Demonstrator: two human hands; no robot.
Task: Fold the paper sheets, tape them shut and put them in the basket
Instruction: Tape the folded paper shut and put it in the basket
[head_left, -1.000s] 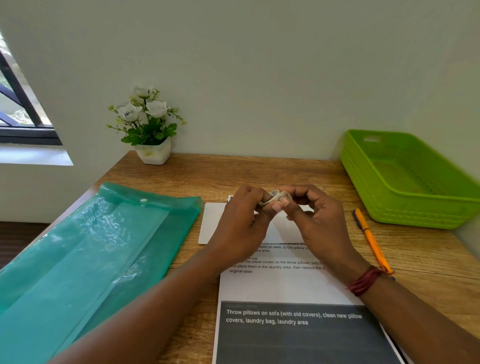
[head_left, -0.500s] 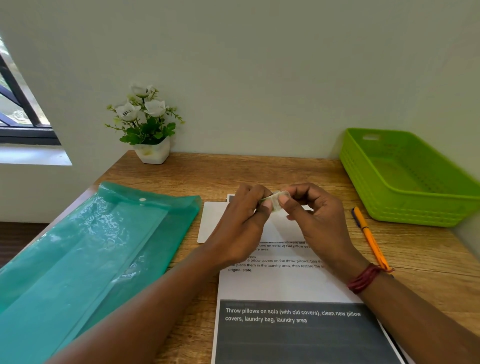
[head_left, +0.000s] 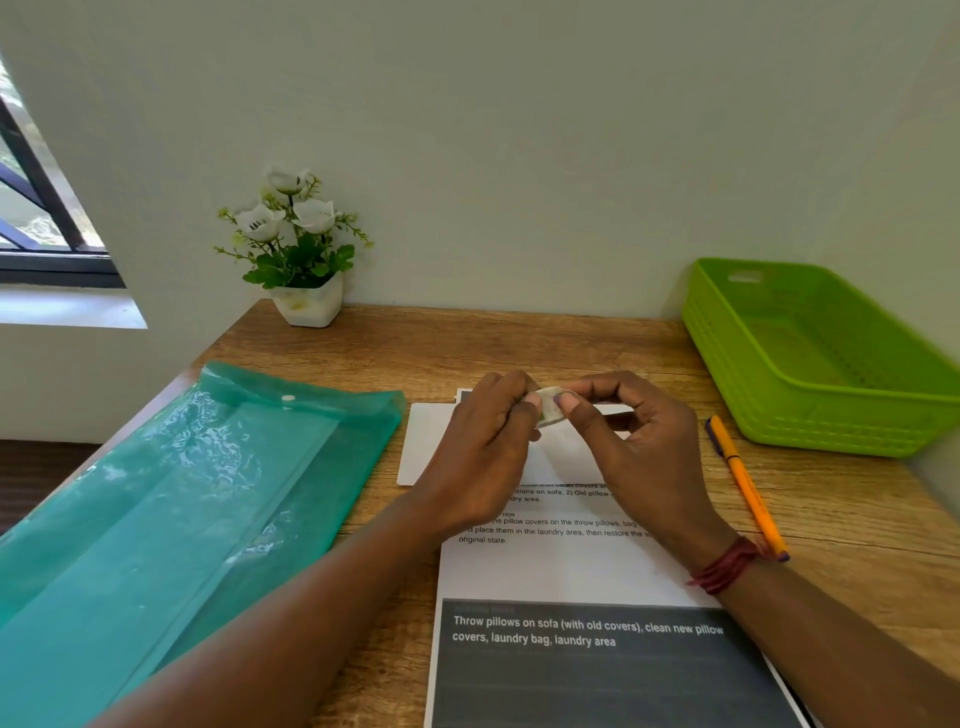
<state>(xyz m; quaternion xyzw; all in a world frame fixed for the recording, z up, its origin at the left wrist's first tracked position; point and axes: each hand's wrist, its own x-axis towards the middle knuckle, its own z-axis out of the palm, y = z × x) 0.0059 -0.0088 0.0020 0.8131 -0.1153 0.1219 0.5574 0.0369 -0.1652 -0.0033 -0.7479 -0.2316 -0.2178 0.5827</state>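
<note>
Left hand (head_left: 483, 447) and right hand (head_left: 641, 457) pinch the tape roll (head_left: 551, 409).

Home or office desk corner: wooden desk (head_left: 519, 343), potted artificial flowers (head_left: 298, 249), document folder (head_left: 171, 499), pen (head_left: 745, 483), window (head_left: 36, 208).

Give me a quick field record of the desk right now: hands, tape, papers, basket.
left hand: pinches tape roll
right hand: pinches same roll, opposite side
tape roll: held above white paper
white paper: lies across printed sheet far end
basket: far right, apart from hands
pen: between printed sheet and basket
folder: teal, left of papers
</note>
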